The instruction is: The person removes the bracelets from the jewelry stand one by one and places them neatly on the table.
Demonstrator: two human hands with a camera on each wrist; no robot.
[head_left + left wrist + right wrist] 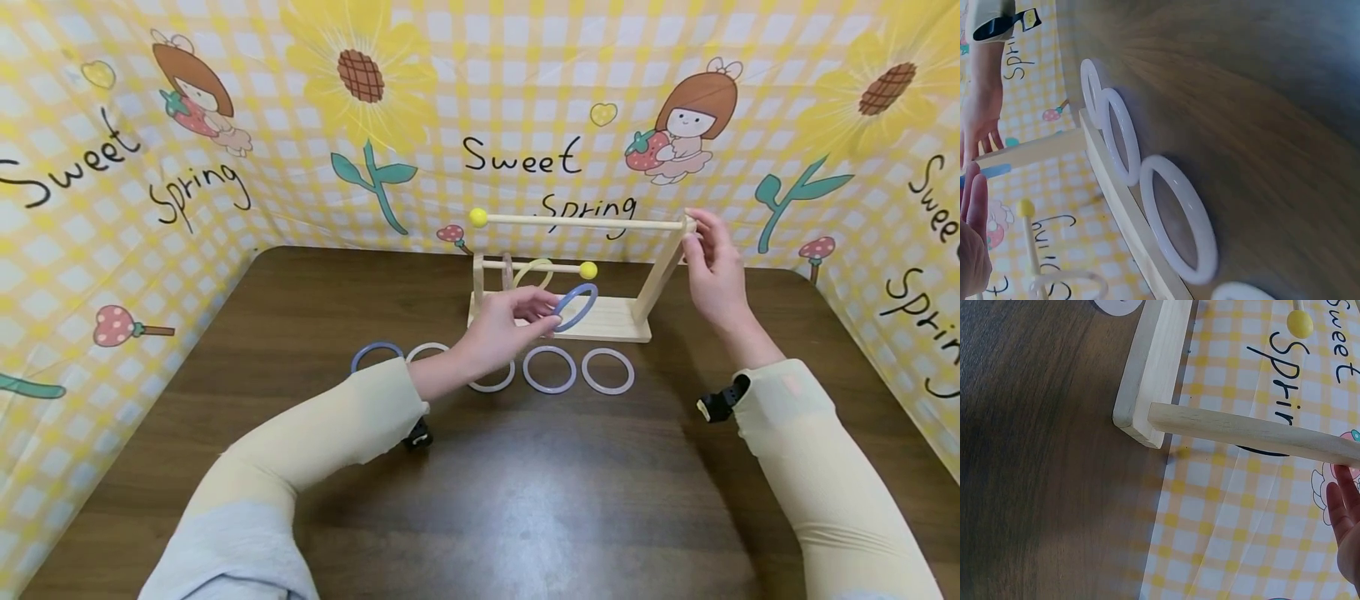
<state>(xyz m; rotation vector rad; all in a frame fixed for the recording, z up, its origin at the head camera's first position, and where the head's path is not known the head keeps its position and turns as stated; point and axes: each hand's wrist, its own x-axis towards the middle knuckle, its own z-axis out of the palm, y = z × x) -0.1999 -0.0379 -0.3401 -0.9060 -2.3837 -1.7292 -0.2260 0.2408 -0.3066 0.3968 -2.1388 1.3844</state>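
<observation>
- Worktop (540, 500): dark brown, wood-grained, spreading below both hands.
- Row of rings (550, 390): smooth, round, blue to whitish, lying flat nearer the viewer than the left hand; its forearm partly covers them.
- Left hand (506, 325): pinching a glossy blue ring (595, 294), tilted, raised just right of its fingertips.
- Short rod (562, 268): slim pale wood beyond the left hand, yellow ball at its tip, bearing a yellow ring (548, 265) and a pinkish ring (507, 271).
- Right hand (717, 273): gripping the top of the flat-sided wooden post (660, 271); the long rod (585, 222) extends leftward from there.
- Cloth (525, 83): yellow-checked, printed, behind both hands.
</observation>
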